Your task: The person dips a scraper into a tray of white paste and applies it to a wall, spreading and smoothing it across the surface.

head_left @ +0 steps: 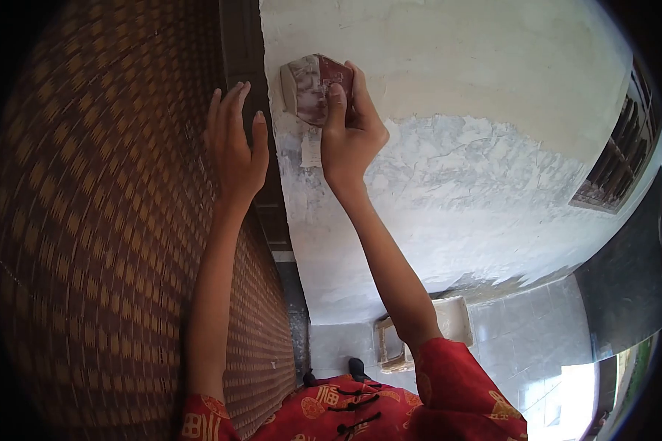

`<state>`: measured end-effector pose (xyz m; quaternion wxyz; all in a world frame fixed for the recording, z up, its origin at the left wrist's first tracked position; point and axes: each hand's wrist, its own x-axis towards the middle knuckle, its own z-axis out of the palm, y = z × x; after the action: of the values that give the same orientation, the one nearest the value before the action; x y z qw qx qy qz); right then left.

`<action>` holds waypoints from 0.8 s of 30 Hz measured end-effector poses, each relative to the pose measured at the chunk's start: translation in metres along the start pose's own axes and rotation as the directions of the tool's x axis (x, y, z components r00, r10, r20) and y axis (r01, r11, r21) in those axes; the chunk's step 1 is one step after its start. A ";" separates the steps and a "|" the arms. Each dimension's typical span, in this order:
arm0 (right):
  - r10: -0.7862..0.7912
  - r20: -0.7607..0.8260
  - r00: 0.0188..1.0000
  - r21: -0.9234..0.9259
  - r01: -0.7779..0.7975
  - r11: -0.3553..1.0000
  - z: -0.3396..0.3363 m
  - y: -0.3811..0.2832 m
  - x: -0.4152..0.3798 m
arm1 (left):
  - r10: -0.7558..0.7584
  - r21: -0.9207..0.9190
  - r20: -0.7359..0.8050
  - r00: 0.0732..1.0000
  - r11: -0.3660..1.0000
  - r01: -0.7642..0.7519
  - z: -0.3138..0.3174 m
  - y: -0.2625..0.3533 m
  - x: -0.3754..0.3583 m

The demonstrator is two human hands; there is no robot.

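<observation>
My right hand (351, 136) is closed around a folded piece of sandpaper (318, 87), red-brown with faint print and smeared with white dust. The thumb presses on its near face, and the sandpaper lies against the white wall (449, 73) close to the wall's left edge. Below it, a rough band of white filler (449, 158) spreads across the wall. My left hand (237, 147) is raised beside the dark door frame (244, 51), fingers stretched and thumb apart, holding nothing. Behind that hand is a brown woven panel (110, 206).
On the grey tiled floor (507, 323) below, a pale stool-like object (454, 320) stands near the wall's foot, partly behind my right arm. A dark slatted vent (618, 151) is set in the wall at right. Bright light falls on the floor at lower right.
</observation>
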<state>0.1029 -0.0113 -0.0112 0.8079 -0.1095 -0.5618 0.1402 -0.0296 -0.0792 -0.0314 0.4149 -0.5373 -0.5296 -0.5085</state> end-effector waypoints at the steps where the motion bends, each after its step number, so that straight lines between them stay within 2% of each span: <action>1: 0.003 0.001 1.000 -0.001 -0.003 1.000 0.000 0.005 0.002 | -0.008 -0.005 -0.002 1.000 1.000 0.008 -0.002 -0.001 -0.001; 4: 0.130 -0.133 0.983 0.006 -0.131 0.991 -0.021 0.012 0.014 | 0.005 0.016 -0.008 1.000 1.000 -0.004 -0.004 -0.008 -0.002; 5: 0.223 -0.111 0.969 0.061 -0.217 0.974 -0.042 0.002 0.022 | -0.007 0.026 -0.012 1.000 1.000 0.007 -0.005 -0.010 -0.003; 6: 0.229 -0.172 0.958 0.129 -0.209 0.969 -0.055 0.004 0.029 | 0.000 0.021 -0.016 1.000 1.000 0.000 -0.006 -0.011 -0.003; 7: 0.263 -0.164 0.951 0.085 -0.252 0.964 -0.070 -0.004 0.033 | 0.008 0.014 -0.017 1.000 1.000 -0.008 -0.008 -0.012 -0.004; 8: 0.245 -0.173 0.954 0.126 -0.225 0.966 -0.073 -0.008 0.036 | -0.001 0.020 -0.018 1.000 1.000 0.001 -0.008 -0.011 -0.005; 12: 0.220 0.016 0.975 0.197 -0.219 0.956 -0.032 -0.017 0.011 | -0.002 0.041 -0.005 1.000 0.999 0.002 -0.008 -0.009 -0.008; 16: 0.012 0.039 0.999 0.005 -0.013 1.000 0.005 0.004 -0.010 | 0.005 0.025 -0.009 1.000 1.000 -0.005 -0.010 -0.011 -0.006; 18: 0.092 -0.037 0.995 -0.028 -0.093 0.995 -0.014 0.008 0.001 | 0.016 0.036 -0.023 1.000 0.999 -0.015 -0.013 -0.014 -0.006; 19: 0.172 -0.070 0.983 0.028 -0.170 0.985 -0.028 0.006 0.008 | 0.026 0.048 -0.037 0.999 0.999 -0.025 -0.014 -0.015 -0.006; 22: 0.244 -0.147 0.959 0.170 -0.219 0.961 -0.057 -0.009 0.027 | 0.024 0.036 -0.032 0.999 0.999 -0.022 -0.016 -0.018 -0.007; 23: 0.242 -0.151 0.958 0.169 -0.217 0.961 -0.055 -0.012 0.026 | 0.027 0.032 -0.032 0.999 0.999 -0.026 -0.015 -0.019 -0.007; 24: 0.246 -0.062 0.967 0.157 -0.234 0.960 -0.051 -0.016 0.022 | 0.023 0.037 -0.033 0.999 0.999 -0.022 -0.013 -0.020 -0.008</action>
<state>0.1598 -0.0195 -0.0038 0.8129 -0.1220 -0.4994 0.2738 -0.0503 -0.0913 -0.0389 0.4393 -0.5270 -0.5257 -0.5029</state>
